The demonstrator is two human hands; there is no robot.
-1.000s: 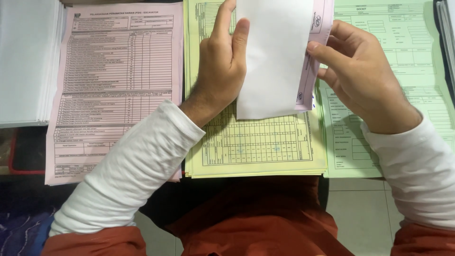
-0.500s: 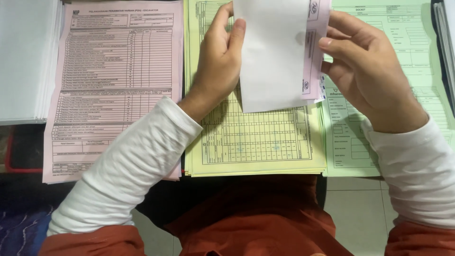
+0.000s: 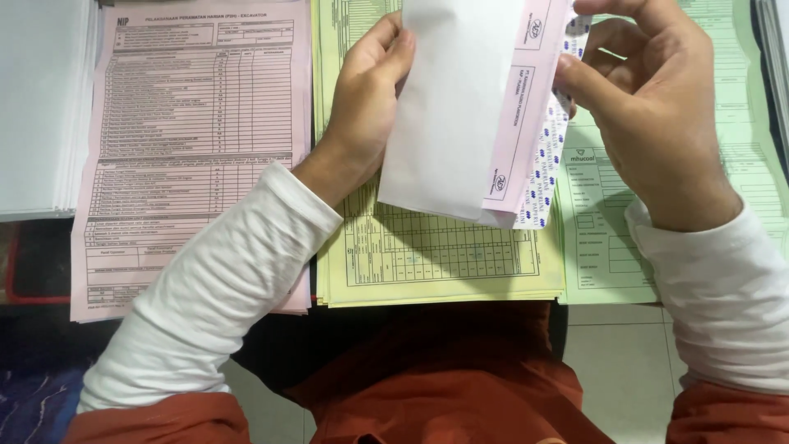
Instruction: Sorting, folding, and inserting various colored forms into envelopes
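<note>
Left hand: the left hand (image 3: 366,99) comes in from seven o'clock and clasps the white envelope (image 3: 452,107) along its left edge, thumb on the front, the other fingers curled behind it
Right hand: the right hand (image 3: 657,115) enters from four o'clock, thumb pressing on the pink slip (image 3: 526,107) at the envelope's right edge, fingers wrapped round the back
Envelope: held up off the desk at twelve o'clock, tilted a little, its patterned blue-and-white lining (image 3: 546,164) peeking out on the right side
Pink slip: folded, lying against the envelope's right side, partly over the lining; how far in it sits I cannot tell
Yellow forms: a stack of yellow forms (image 3: 436,255) lies flat right under the envelope, dead centre
Pink forms: a stack of pink forms (image 3: 189,148) at nine o'clock, just beside the yellow
Green forms: a stack of green forms (image 3: 608,255) at three o'clock, beneath the right hand
White sheets: a pile of white sheets (image 3: 37,107) far out at ten o'clock
</note>
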